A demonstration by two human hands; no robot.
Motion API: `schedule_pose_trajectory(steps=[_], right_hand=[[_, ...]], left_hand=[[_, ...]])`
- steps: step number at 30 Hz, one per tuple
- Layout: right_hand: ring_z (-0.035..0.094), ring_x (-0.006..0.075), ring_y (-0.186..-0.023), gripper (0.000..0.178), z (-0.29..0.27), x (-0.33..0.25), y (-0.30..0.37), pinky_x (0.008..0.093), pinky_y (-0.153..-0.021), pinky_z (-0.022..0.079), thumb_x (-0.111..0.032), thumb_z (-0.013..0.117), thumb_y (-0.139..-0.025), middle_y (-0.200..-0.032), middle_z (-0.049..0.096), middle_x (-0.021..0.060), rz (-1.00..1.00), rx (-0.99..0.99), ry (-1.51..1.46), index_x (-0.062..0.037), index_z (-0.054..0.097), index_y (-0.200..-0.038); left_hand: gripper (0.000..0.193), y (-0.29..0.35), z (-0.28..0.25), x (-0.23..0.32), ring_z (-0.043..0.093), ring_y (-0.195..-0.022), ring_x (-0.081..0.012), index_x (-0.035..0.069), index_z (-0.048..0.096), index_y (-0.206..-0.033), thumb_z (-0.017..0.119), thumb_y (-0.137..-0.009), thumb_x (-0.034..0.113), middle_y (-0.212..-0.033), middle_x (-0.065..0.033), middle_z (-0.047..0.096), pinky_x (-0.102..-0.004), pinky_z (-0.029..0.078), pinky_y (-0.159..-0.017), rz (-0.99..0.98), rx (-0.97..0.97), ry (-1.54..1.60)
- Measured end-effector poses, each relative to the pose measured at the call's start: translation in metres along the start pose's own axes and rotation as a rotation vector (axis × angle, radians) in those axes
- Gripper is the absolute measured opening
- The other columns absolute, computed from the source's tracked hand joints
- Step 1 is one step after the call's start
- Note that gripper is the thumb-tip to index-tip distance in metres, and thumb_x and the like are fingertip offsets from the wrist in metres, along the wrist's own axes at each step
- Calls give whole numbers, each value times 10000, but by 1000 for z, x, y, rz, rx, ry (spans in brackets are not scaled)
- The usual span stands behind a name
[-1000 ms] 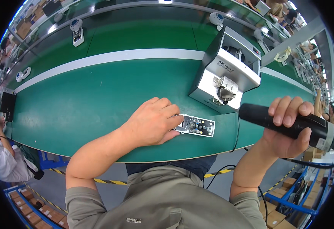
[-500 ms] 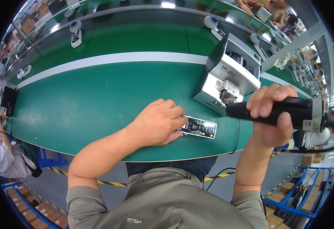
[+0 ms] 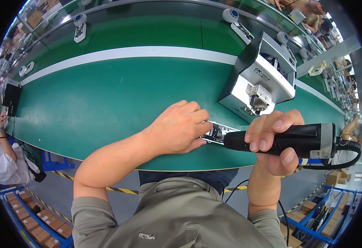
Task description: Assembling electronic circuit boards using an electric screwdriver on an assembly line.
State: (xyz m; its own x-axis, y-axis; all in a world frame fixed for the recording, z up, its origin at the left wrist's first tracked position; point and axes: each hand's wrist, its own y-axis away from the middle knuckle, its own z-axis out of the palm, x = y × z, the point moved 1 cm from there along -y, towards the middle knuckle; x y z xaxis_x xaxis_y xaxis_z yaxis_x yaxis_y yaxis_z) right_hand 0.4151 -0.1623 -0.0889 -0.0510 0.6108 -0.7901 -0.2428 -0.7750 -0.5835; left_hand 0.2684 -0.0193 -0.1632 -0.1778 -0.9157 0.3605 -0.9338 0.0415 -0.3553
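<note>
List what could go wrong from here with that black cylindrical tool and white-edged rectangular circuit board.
1. The black cylindrical tool hides the right end of the white-edged rectangular circuit board; a slip might scratch its exposed face.
2. The bare left hand grips the board's other end, so it could be struck if the tool skids.
3. The bare right hand holds the tool, whose black cable loops from its rear; a snag might jerk it.

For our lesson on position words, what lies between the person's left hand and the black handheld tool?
In the head view, a white-cased circuit board shows between the left hand and the black handheld tool.
</note>
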Motion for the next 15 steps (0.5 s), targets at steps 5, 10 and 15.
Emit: schedule_pose_trajectory(steps=[5,10,15], right_hand=[[575,150,-589,370,4,2,0,269,-601,497,-284,628,-812,-708,580,39,46,1,2,-45,490,-1058],[573,156,-583,373,12,3,-2,276,-596,495,-250,685,-767,-681,580,37,108,33,25,-46,510,-1025],[570,170,-585,395,11,1,-3,292,-587,488,-196,757,-701,-653,587,45,151,81,-2,-44,540,-993]], left_hand=[[293,-2,1,-2,498,-839,-197,115,629,-925,726,-668,215,-960,-6,548,-316,429,-746,-21,-5,35],[288,-3,4,-4,498,-840,-199,115,633,-921,727,-669,219,-954,-5,548,-318,430,-746,-23,-8,56],[286,-5,6,-5,498,-839,-201,114,635,-925,725,-676,223,-952,-5,549,-316,430,-749,-20,-6,59]])
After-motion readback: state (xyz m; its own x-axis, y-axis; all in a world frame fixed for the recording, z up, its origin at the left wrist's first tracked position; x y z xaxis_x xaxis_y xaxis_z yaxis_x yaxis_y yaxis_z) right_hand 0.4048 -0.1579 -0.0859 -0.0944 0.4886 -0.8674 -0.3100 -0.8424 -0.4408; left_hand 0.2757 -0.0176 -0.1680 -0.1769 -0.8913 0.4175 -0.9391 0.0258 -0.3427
